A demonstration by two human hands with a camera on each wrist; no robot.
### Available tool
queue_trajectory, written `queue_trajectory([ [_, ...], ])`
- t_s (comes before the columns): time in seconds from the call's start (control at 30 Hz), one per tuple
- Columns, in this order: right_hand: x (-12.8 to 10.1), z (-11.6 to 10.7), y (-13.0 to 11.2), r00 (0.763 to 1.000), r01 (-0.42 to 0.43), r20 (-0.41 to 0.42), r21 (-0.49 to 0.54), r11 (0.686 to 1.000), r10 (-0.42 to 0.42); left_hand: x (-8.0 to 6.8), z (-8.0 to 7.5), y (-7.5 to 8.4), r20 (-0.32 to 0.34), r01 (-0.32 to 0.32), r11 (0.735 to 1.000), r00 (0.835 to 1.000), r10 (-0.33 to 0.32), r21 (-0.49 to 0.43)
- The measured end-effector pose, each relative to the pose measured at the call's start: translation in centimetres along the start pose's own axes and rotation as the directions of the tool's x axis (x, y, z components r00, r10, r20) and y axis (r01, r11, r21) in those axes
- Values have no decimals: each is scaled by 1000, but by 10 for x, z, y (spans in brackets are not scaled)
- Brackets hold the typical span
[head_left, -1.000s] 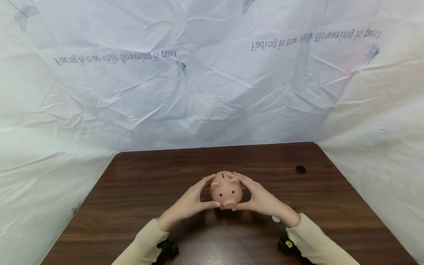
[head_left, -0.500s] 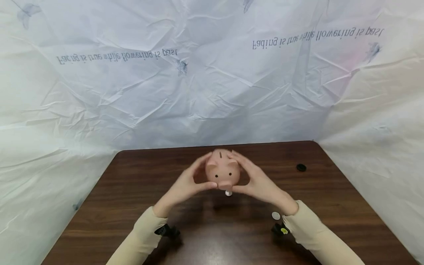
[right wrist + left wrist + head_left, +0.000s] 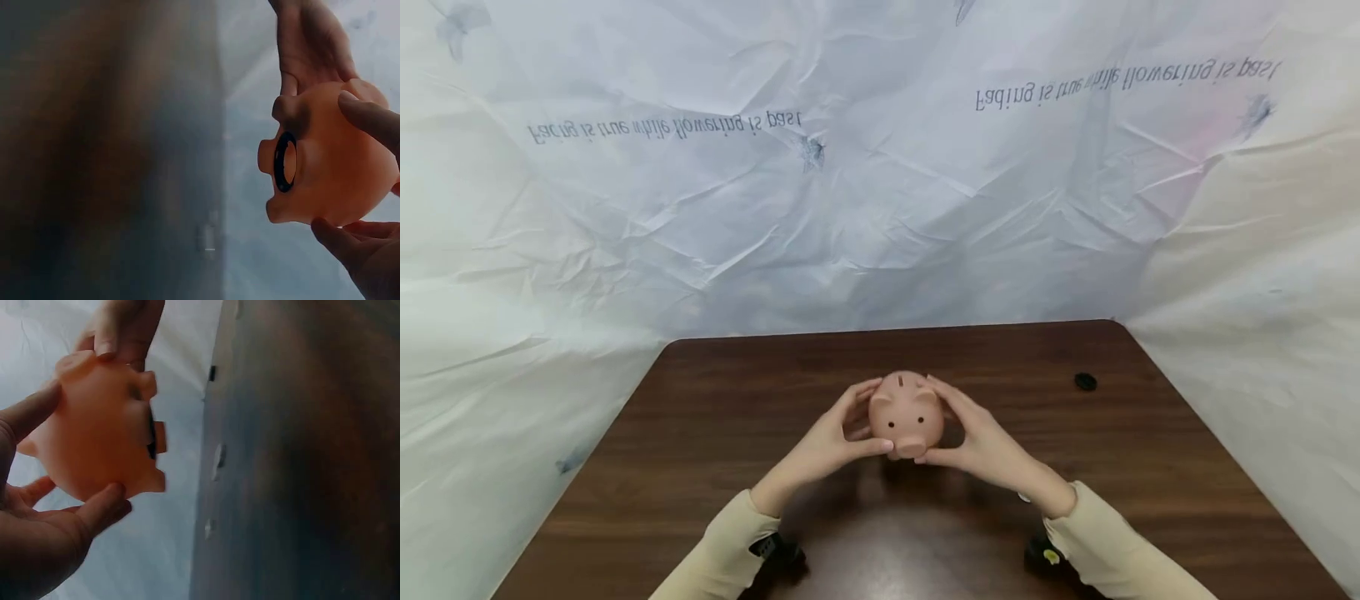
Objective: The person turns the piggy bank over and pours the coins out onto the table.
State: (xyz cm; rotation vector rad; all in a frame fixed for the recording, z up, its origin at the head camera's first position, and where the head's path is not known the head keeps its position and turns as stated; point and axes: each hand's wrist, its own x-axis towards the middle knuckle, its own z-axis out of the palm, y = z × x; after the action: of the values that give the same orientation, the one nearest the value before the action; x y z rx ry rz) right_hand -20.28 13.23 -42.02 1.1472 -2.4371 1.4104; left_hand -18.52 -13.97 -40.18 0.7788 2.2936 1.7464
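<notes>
Fingers (image 3: 859,400) of both hands clasp the piggy bank (image 3: 907,414) by its rounded flanks above the tabletop (image 3: 715,400); it seems light, stiff, smooth plastic.

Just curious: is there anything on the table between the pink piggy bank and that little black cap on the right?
No. In the head view, only bare brown table separates the piggy bank from the black cap.

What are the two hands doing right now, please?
Left hand: holding the piggy bank.
Right hand: holding the piggy bank too.
</notes>
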Motion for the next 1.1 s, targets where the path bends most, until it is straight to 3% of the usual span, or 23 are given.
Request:
queue_trajectory([
  [0.1, -4, 6, 10, 994, -101, 39, 59, 993, 99, 2, 2, -20, 12, 80, 996, 997, -80, -32],
  [0.27, -1, 3, 16, 991, -126, 63, 69, 990, 122, 8, 2, -26, 8, 83, 997, 997, -83, -10],
  [0.37, 1, 1, 10, 995, -88, 54, 57, 995, 84, 4, 4, -4, -11, 68, 998, 998, -68, 15],
  [0.4, 2, -2, 5, 999, -35, 33, 34, 999, 34, 2, 5, 7, -29, 29, 999, 999, -28, 38],
  [0.47, 4, -10, -11, 988, 147, -39, -26, 989, -148, -5, 7, 32, -63, -117, 988, 990, 124, 103],
  [0.5, 6, -15, -21, 958, 269, -83, -63, 961, -273, -9, 8, 47, -78, -203, 969, 973, 215, 139],
  [0.53, 9, -21, -33, 904, 397, -126, -103, 912, -408, -13, 9, 58, -84, -317, 931, 938, 336, 184],
  [0.57, 10, -26, -43, 830, 509, -170, -158, 846, -531, -16, 10, 67, -89, -429, 873, 884, 458, 232],
  [0.63, 14, -34, -60, 677, 661, -222, -234, 713, -702, -19, 13, 80, -73, -615, 733, 750, 658, 292],
  [0.67, 14, -36, -65, 627, 701, -233, -249, 668, -744, -20, 16, 83, -66, -664, 680, 699, 713, 313],
  [0.7, 14, -37, -66, 608, 715, -235, -255, 651, -759, -20, 18, 84, -63, -689, 651, 670, 740, 319],
  [0.73, 12, -36, -64, 628, 704, -230, -240, 669, -743, -20, 20, 81, -74, -677, 659, 677, 733, 327],
  [0.77, 9, -35, -59, 684, 662, -215, -219, 717, -697, -18, 22, 74, -89, -642, 694, 710, 699, 325],
  [0.8, 6, -33, -52, 754, 596, -194, -199, 778, -627, -16, 23, 65, -100, -580, 756, 769, 631, 305],
  [0.87, -1, -27, -34, 898, 405, -127, -140, 904, -422, -10, 24, 43, -117, -378, 898, 904, 410, 224],
  [0.9, -5, -23, -24, 949, 292, -87, -117, 949, -303, -6, 24, 32, -113, -261, 951, 953, 281, 163],
  [0.93, -7, -19, -17, 980, 188, -47, -95, 978, -193, -3, 23, 21, -102, -148, 983, 982, 159, 110],
  [1.0, -11, -11, -3, 999, 37, 24, -60, 998, -36, 2, 21, 2, -56, 17, 999, 998, -15, 29],
  [1.1, -13, -3, 9, 995, -57, 81, -5, 998, 57, 4, 18, -15, 6, 111, 994, 994, -111, -17],
])
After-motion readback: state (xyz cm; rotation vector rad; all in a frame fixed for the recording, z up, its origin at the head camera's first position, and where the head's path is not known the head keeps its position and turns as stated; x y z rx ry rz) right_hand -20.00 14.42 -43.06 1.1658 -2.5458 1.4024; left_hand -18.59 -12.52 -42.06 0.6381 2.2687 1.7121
